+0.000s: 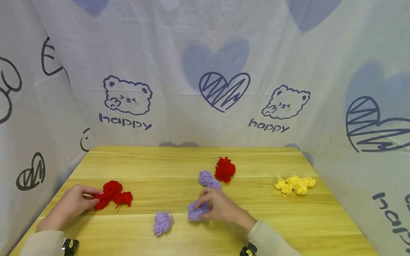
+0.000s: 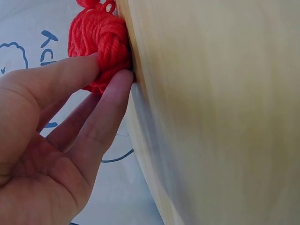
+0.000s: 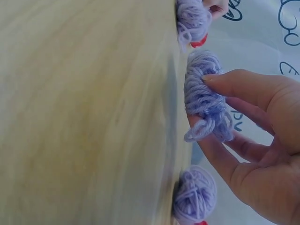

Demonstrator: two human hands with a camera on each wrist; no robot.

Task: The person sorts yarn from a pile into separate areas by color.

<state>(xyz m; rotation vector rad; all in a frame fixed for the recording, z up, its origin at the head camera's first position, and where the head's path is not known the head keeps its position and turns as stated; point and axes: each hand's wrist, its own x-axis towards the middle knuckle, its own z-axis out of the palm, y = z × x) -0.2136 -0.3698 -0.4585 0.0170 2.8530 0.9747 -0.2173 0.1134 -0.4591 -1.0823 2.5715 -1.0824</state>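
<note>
At the table's left side my left hand (image 1: 72,202) holds one of the red yarn balls (image 1: 101,202) between thumb and fingertips. The left wrist view shows this red yarn (image 2: 99,40) close up, its strands wound thick. Two more red balls (image 1: 112,189) lie against it. Near the middle my right hand (image 1: 221,208) pinches a small purple yarn bundle (image 1: 196,212); in the right wrist view the thumb presses the purple bundle (image 3: 204,91) and loose loops hang from its end. Another purple yarn ball (image 1: 163,223) lies to the left of the right hand.
Behind the right hand is a pair of purple yarn balls (image 1: 205,177), beside a red yarn clump (image 1: 225,170). Yellow yarn (image 1: 296,185) lies at the right of the wooden table (image 1: 256,163). A printed white curtain (image 1: 173,106) surrounds the back and sides.
</note>
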